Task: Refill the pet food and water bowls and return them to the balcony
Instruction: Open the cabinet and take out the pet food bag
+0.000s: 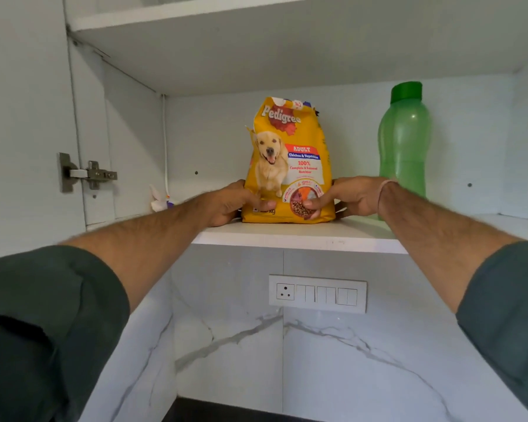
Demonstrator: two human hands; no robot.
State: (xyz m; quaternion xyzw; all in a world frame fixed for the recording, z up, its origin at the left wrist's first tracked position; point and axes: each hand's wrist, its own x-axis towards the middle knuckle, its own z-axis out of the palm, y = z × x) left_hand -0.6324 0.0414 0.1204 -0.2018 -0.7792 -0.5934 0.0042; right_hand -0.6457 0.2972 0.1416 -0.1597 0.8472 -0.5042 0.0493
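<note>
While both hands are clamping its lower corners, the yellow printed plastic pouch of dog food (290,153) is standing upright on the white laminate cupboard shelf (299,236), near the front edge. Left hand (226,205) is curling round the pouch's left side, thumb pressing the front panel; right hand (348,197) is mirroring it. Pouch is sitting directly between the two grips, long axis vertical, rising above them; both hands equally near. Translucent green plastic bottle (404,141) is standing just beyond the right hand. Judgement: a level pull toward the body, keeping the crumpled top uppermost.
</note>
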